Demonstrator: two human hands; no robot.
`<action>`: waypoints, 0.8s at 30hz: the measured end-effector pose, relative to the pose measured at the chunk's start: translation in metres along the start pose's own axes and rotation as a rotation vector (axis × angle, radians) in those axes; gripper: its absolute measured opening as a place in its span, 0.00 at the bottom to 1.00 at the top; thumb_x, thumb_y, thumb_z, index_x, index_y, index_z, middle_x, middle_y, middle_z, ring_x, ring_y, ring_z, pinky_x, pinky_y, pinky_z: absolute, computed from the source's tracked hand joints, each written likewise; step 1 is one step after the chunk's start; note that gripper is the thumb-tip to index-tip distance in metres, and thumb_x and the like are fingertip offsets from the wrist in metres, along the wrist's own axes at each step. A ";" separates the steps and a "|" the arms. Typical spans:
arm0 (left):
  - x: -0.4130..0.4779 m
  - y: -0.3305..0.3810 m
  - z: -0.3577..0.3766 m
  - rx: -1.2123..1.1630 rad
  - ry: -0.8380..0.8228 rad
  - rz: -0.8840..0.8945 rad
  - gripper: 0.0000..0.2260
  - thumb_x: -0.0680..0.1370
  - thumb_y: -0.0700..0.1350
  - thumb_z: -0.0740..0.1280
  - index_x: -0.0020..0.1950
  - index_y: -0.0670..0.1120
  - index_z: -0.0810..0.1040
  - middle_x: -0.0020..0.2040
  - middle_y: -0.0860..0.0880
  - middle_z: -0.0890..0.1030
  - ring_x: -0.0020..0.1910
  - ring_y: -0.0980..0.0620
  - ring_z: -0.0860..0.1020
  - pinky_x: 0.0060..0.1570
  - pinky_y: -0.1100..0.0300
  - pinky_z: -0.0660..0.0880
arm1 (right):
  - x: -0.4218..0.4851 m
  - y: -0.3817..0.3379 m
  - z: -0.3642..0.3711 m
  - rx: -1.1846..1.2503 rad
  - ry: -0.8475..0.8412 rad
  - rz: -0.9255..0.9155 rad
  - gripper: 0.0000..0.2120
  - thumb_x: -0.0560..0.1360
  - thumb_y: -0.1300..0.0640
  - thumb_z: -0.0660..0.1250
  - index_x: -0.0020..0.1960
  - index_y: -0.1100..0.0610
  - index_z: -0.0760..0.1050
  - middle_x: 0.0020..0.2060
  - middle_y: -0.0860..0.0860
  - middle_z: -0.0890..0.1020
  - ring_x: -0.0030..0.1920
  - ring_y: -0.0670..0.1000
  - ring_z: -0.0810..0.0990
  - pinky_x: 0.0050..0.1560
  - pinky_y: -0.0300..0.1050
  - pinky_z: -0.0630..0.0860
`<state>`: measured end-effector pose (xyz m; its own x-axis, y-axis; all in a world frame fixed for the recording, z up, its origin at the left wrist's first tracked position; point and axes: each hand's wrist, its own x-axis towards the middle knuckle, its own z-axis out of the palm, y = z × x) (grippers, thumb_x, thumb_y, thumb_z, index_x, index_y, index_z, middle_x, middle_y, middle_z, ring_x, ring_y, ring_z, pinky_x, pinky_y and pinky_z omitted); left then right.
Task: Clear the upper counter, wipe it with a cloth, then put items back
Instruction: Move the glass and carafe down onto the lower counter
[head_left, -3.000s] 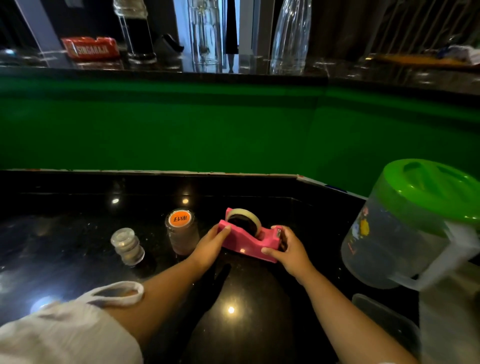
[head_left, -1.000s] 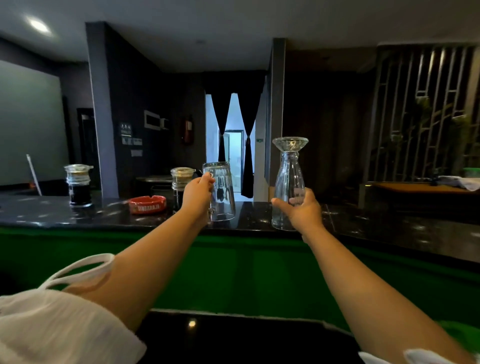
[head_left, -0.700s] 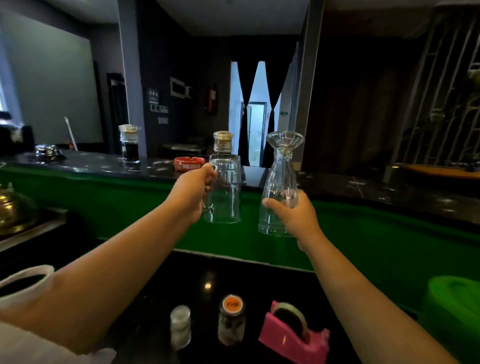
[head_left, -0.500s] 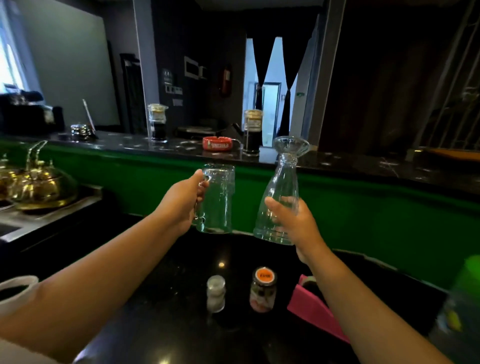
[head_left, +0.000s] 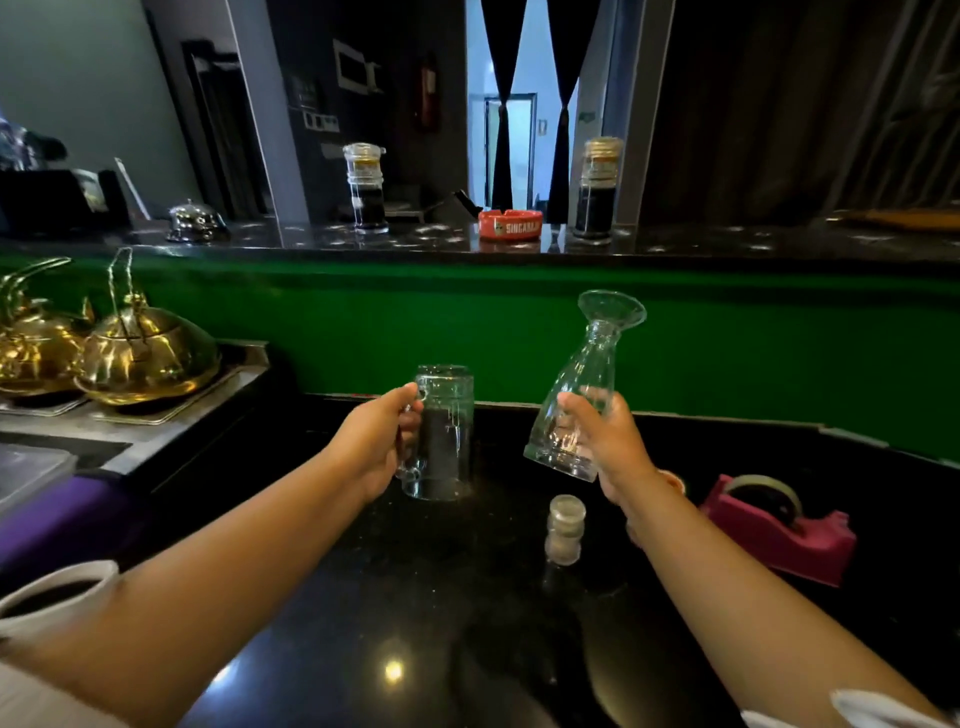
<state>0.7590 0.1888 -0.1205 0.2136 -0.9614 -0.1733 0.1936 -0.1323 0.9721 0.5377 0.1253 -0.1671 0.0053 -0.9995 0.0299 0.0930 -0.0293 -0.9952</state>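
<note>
My left hand (head_left: 378, 444) grips the handle of a clear glass mug (head_left: 441, 431), held upside down just above the lower black counter (head_left: 415, 597). My right hand (head_left: 608, 441) grips the body of a clear glass carafe (head_left: 584, 384), tilted to the right above the same counter. On the upper counter (head_left: 727, 244) stand two dark-filled glass jars (head_left: 366, 189) (head_left: 597, 189), a red ashtray (head_left: 510, 223) and a chrome bell (head_left: 196, 222).
On the lower counter sit a small glass shaker (head_left: 564, 527) and a pink tape dispenser (head_left: 779, 525). Two brass kettles (head_left: 140, 353) stand on a steel surface at the left. A green panel (head_left: 727, 343) separates the two counters.
Both hands lifted the mug and the carafe off the upper counter and brought them down and toward me, over the lower counter. The carafe now tilts right.
</note>
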 end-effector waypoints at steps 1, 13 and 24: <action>0.004 -0.003 -0.005 -0.009 0.000 -0.025 0.14 0.81 0.47 0.57 0.35 0.47 0.68 0.21 0.55 0.65 0.19 0.59 0.63 0.29 0.63 0.61 | 0.004 0.003 0.003 0.027 -0.004 0.012 0.25 0.74 0.53 0.69 0.66 0.56 0.65 0.52 0.56 0.80 0.47 0.51 0.81 0.46 0.47 0.77; 0.088 -0.062 -0.006 -0.122 -0.044 -0.232 0.14 0.82 0.44 0.56 0.37 0.44 0.72 0.26 0.51 0.72 0.31 0.54 0.69 0.35 0.63 0.67 | 0.072 0.043 0.007 -0.242 0.109 0.040 0.29 0.69 0.59 0.75 0.63 0.51 0.62 0.57 0.55 0.77 0.57 0.56 0.77 0.55 0.51 0.74; 0.124 -0.127 0.009 0.136 -0.173 -0.127 0.15 0.81 0.47 0.55 0.37 0.48 0.72 0.31 0.51 0.70 0.36 0.53 0.69 0.55 0.53 0.65 | 0.104 0.079 -0.005 -0.677 0.123 0.165 0.40 0.61 0.59 0.81 0.67 0.59 0.65 0.64 0.57 0.74 0.66 0.58 0.72 0.65 0.50 0.71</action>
<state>0.7526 0.0841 -0.2644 0.0266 -0.9605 -0.2769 0.0750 -0.2743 0.9587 0.5410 0.0185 -0.2427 -0.1498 -0.9839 -0.0972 -0.5389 0.1637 -0.8263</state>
